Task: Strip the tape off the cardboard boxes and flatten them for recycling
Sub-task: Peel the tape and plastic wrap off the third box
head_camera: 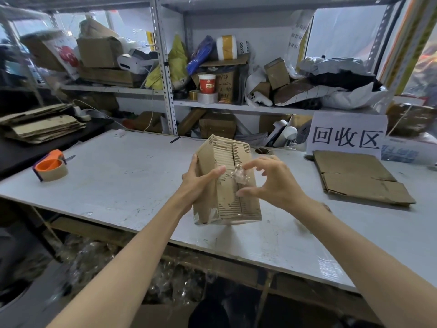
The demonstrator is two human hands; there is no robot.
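While the L hand (198,183) grips the cardboard box (236,204) from its left side, thumb laid across the front face and fingers wrapped round the far left edge, the R hand (276,183) hangs loose at the same face. Its fingers are spread in a curve and clasp nothing. The index tip touches a crumpled wad of clear tape (240,173) on the box's centre seam, w/ the thumb apart, lower down. The box is upright but tilted, btwn the two hands, over the white table (118,181). Its outer paper is torn off in stripes, ribs showing. A scrap of clear tape clings to the bottom corner, below the L hand.

Well left of the L hand an orange tape dispenser (50,166) sits on the table. Right of the R hand, a bit further back, lies a flattened box (359,178). Beyond it stands a white sign (346,136) w/ three large black characters. Far left, past the dispenser, is a stack of flat cardboard (42,124). Behind everything, metal shelving (165,67) is crammed w/ boxes, bags and a red-and-white cup (207,84).
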